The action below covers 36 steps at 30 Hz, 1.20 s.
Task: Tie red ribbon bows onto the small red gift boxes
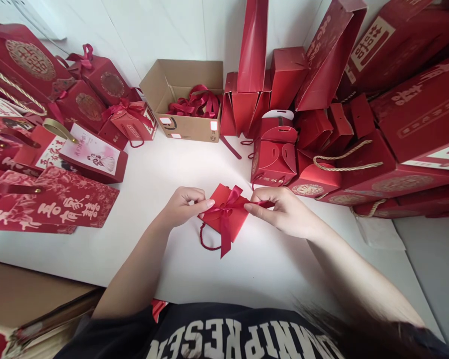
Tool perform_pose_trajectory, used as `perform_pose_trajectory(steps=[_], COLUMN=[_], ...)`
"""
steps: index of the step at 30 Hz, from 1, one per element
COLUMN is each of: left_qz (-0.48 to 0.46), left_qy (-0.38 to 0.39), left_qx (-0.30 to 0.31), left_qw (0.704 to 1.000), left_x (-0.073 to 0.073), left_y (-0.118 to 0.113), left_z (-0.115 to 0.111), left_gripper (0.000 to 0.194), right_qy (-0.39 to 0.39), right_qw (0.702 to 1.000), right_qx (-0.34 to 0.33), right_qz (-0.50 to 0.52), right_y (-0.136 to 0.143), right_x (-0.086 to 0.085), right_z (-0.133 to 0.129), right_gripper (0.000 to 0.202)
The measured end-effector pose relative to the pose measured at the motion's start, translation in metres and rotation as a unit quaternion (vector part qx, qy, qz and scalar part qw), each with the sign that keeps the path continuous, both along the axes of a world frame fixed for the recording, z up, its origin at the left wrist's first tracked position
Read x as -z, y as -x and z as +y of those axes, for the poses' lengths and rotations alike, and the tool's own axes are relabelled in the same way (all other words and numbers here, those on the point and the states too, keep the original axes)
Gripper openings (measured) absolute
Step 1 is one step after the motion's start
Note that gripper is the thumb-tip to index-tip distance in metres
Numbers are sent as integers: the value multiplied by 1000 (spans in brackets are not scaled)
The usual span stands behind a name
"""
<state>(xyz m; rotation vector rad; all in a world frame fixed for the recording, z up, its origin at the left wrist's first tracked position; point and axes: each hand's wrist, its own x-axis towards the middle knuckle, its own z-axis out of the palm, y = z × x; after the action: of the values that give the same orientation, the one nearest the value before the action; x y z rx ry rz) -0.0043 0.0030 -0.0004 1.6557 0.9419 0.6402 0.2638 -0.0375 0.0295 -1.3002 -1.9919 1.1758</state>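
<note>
The small red box [239,216] sits at the centre of the frame on the white table [194,281], with the red ribbon [225,211] crossing its face in a bow. The left hand [183,205], at the box's left side, is narrowed to a pinch that seems to grip the ribbon; whether it catches the box's edge too, I cannot tell. The right hand [286,212], right of centre, pinches the ribbon where it runs out past the box's right edge. With 2 hands at opposite sides, an uneven pull could drag the bow off centre or undo the knot, since satin-looking ribbon probably slips easily. Too hard a pull could crease the box, which looks like thin card. 1 ribbon tail hangs over the lower edge and could end up longer than its partner, or twist. The dark red cord [206,248] loops out at the box's lower left, where a careless finger could snag it. Just above the right hand stands a red handled box [273,157], so a wide sweep upward might knock it into the boxes crowded at right.
</note>
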Motion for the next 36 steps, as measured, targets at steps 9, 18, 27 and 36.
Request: perform_pose_trajectory(steps=[9, 18, 27, 36], left_qz=[-9, -18, -11, -1], left_qy=[-36, -4, 53, 40], left_qx=[-21, -45, 2, 7], left_qw=[999, 999, 999, 999], left_x=[5, 4, 0, 3], left_y=[-4, -8, -4, -3], left_z=[-1, -1, 0, 0], left_gripper=[45, 45, 45, 42], right_qy=[86, -2, -197, -278], right_qw=[996, 991, 964, 952], right_qx=[-15, -96, -61, -49], right_qz=[6, -92, -166, -118], right_y=[1, -13, -12, 3], right_x=[-1, -3, -6, 17], right_z=[0, 3, -2, 0], right_gripper=[32, 34, 22, 19])
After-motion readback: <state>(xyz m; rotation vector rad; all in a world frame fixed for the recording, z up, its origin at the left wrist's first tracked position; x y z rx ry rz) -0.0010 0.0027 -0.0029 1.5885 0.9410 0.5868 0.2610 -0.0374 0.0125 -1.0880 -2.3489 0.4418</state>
